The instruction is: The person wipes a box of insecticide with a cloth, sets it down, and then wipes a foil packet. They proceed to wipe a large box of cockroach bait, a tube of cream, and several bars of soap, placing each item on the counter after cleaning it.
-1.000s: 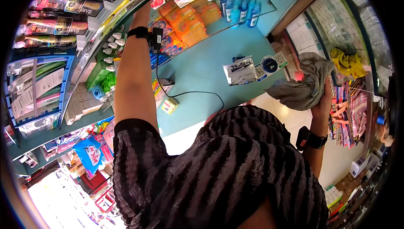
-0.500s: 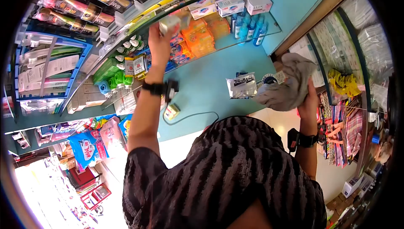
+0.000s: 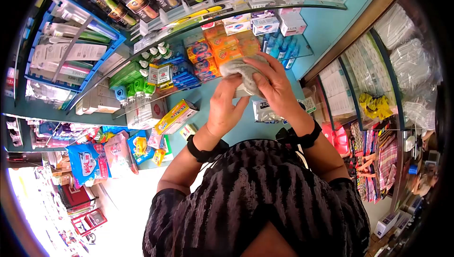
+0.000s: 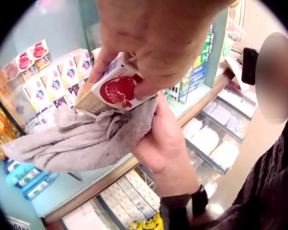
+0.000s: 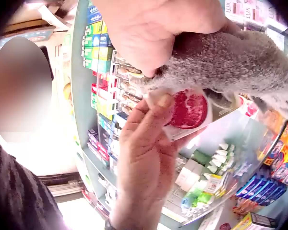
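Note:
A small box with a red fruit picture (image 4: 119, 91) is gripped by the left hand (image 4: 149, 40), thumb on its face in the left wrist view. Against the box lies a grey cloth (image 4: 86, 143), held by the right hand (image 4: 165, 143). In the head view the left hand (image 3: 226, 108) and the right hand (image 3: 276, 87) are close together over the counter, with the cloth (image 3: 247, 75) bunched between them. From the right wrist view, the box (image 5: 188, 110) sits under the cloth (image 5: 230, 62), its far end covered.
Orange packs (image 3: 222, 46), blue bottles (image 3: 286, 51) and soap boxes (image 3: 265, 24) stand on the glass shelf beyond the hands. A silver packet (image 3: 266, 111) and a yellow box (image 3: 177, 116) lie on the counter (image 3: 203, 101). Green bottles (image 3: 138, 87) are at left.
The left hand has come back from the shelf with the box. The right hand has carried the cloth leftward from the counter's right side to meet it. The head view has shifted.

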A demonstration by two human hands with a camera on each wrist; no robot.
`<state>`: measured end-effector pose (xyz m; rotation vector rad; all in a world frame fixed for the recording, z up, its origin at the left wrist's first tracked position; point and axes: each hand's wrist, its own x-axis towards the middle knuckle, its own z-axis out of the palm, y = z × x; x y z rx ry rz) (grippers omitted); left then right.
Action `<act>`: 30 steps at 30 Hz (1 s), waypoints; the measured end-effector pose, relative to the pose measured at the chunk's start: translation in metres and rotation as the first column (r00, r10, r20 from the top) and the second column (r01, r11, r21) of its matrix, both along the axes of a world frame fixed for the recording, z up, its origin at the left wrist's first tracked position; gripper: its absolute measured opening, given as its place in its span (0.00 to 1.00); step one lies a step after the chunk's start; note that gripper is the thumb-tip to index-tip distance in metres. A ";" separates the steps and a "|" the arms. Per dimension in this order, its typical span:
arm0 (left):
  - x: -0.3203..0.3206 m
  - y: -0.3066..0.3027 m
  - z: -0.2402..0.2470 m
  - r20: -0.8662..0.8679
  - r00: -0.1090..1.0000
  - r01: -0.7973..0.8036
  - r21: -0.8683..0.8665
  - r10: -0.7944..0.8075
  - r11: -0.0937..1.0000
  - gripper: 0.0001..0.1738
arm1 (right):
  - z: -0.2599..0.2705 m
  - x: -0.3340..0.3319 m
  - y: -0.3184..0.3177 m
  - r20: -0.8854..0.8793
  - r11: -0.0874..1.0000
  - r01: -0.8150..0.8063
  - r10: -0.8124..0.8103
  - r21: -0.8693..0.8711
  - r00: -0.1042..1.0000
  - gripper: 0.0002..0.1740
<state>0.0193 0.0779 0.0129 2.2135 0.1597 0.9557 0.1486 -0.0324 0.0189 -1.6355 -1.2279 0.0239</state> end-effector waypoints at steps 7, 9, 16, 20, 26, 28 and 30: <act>-0.020 -0.006 -0.007 -0.025 0.999 0.024 -0.380 -0.036 0.925 0.23 | -0.025 -0.002 -0.001 -0.637 0.991 0.025 0.065 0.131 0.768 0.18; -0.021 -0.005 -0.017 -0.025 0.999 0.007 -0.477 -0.022 0.879 0.22 | -0.023 -0.002 -0.004 -0.679 0.991 0.010 0.085 0.135 0.729 0.18; -0.033 0.005 0.008 -0.160 0.956 0.080 -0.663 -0.245 0.745 0.18 | -0.007 -0.004 -0.006 -0.708 0.978 -0.026 0.166 0.205 0.687 0.18; -0.033 0.012 0.010 0.129 0.957 0.223 -0.900 -0.260 0.375 0.16 | -0.011 0.003 -0.010 -0.796 0.937 -0.106 0.339 0.332 0.501 0.23; -0.028 0.008 0.007 0.255 0.945 0.291 -0.941 -0.205 0.173 0.17 | -0.001 -0.005 -0.008 -0.617 0.878 -0.388 0.475 0.281 0.628 0.34; -0.025 0.008 0.006 0.277 0.941 0.297 -0.951 -0.195 0.082 0.17 | -0.004 -0.011 -0.009 -0.638 0.902 -0.305 0.432 0.306 0.638 0.32; -0.022 0.008 0.006 0.299 0.934 0.308 -0.951 -0.197 0.015 0.18 | 0.000 -0.019 -0.005 -0.714 0.933 -0.150 0.347 0.326 0.608 0.28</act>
